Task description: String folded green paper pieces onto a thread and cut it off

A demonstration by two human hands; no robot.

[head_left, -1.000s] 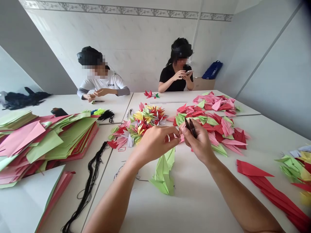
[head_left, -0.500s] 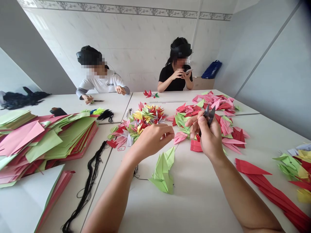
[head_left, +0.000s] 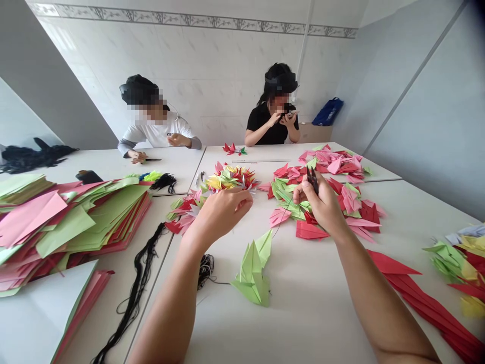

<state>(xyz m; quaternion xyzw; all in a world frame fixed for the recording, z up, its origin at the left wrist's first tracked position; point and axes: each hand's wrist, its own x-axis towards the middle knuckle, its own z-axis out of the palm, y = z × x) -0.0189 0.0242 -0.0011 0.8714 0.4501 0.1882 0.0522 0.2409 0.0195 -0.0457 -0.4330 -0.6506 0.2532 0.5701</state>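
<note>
1. Head view, hands: our right hand (head_left: 322, 202) pinches small black thread snips (head_left: 312, 181), held upright, fingers closed firmly around them. Our left hand (head_left: 223, 217) is curled, fingertips nearly together; we cannot tell whether they hold anything.
2. Handling: the snips look light and stiff, best taken low at the grip. The fine black thread (head_left: 283, 225) by the right hand looks soft and easily tangled.
3. Surface, room: a folded green paper crane (head_left: 252, 270) lies on the white table (head_left: 303, 318), with a white tiled wall (head_left: 204, 86) beyond.

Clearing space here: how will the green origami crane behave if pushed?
The green origami crane is thin folded paper: probably very light, apt to skid or tip; its raised pointed folds would likely crumple under pressure.
</note>
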